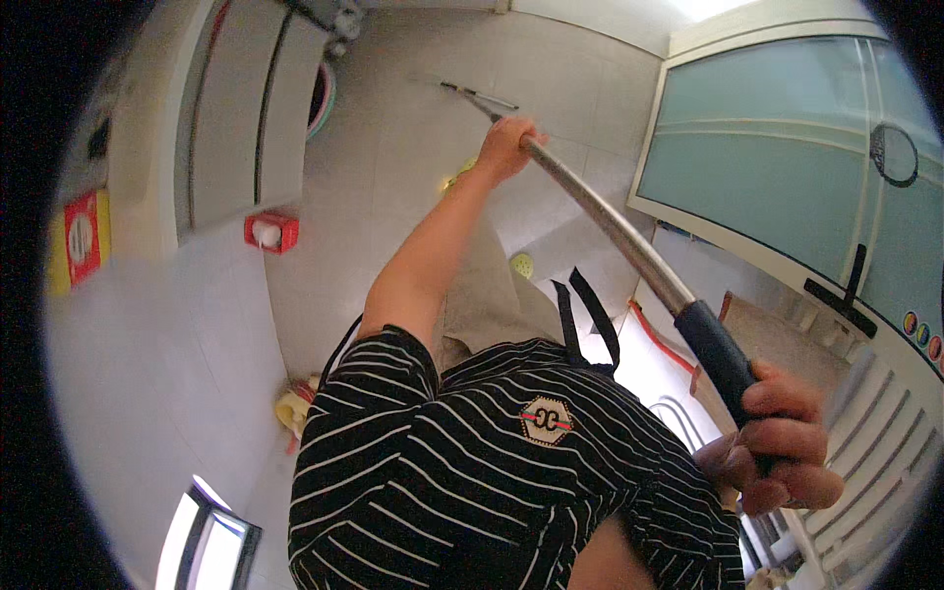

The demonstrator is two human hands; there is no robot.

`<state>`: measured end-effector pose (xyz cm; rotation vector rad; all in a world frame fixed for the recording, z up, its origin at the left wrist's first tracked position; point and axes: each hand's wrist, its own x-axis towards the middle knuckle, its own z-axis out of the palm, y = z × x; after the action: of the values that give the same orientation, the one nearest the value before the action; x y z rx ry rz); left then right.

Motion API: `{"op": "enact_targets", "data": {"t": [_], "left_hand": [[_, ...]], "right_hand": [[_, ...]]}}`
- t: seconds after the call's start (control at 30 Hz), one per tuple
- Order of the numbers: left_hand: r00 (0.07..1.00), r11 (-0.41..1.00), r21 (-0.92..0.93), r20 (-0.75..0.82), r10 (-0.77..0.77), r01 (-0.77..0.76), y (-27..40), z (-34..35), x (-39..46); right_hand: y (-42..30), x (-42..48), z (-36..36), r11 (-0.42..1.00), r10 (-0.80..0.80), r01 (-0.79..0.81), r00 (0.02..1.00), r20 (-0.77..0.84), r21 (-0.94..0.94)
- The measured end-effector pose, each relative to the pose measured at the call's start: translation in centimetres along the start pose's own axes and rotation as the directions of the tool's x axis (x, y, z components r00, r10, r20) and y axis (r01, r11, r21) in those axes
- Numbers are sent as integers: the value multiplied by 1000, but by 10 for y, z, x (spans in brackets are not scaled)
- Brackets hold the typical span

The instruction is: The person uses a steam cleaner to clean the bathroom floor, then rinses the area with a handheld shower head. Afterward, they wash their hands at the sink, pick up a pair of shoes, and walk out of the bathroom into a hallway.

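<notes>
My left hand (pixel 509 150) is closed around the metal pole (pixel 612 214) of a long-handled floor tool, upper middle of the view. Lower right, my right hand (pixel 785 446) grips the dark sleeve (pixel 715 358) at the pole's near end. The pole slants away to a thin, flat head (pixel 483 96) on the grey tiled floor (pixel 413 44); whether it is a mop or a squeegee, I cannot tell. Yellow-green perforated footwear (pixel 522 265) shows below my arms, partly hidden by light trousers. My black-and-white striped top fills the lower middle.
At the left stand a pale cabinet (pixel 228 110) and a red box (pixel 287 232) with white material inside. A round-rimmed basin (pixel 322 99) is beside the cabinet. To the right are framed glass doors (pixel 759 133) and a white slatted rack (pixel 870 442).
</notes>
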<state>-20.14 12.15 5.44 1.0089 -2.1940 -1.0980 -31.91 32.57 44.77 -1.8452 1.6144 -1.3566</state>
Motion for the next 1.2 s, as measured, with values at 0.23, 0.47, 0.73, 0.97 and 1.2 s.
{"op": "enact_targets", "data": {"t": [0.23, 0.47, 0.73, 0.97, 1.2], "left_hand": [[953, 990, -133, -288, -92, 55, 75, 56, -180], [980, 991, -111, 179, 89, -70, 138, 104, -243], [808, 985, -145, -566, -163, 97, 15, -9, -252], [851, 964, 46, -482, -209, 263, -105, -73, -249], [936, 966, 158, -321, -147, 206, -54, -6, -205]], "right_hand": [[-39, -48, -60, 962, -137, 117, 989, 64, 248], [-59, -69, -80, 535, -507, 261, 860, 59, 803], [-47, -77, 21, 468, -505, -19, 814, 286, 883], [-9, -82, 114, 570, -275, -27, 935, 222, 821], [-5, -131, 57, 688, 57, -26, 998, -17, 725]]}}
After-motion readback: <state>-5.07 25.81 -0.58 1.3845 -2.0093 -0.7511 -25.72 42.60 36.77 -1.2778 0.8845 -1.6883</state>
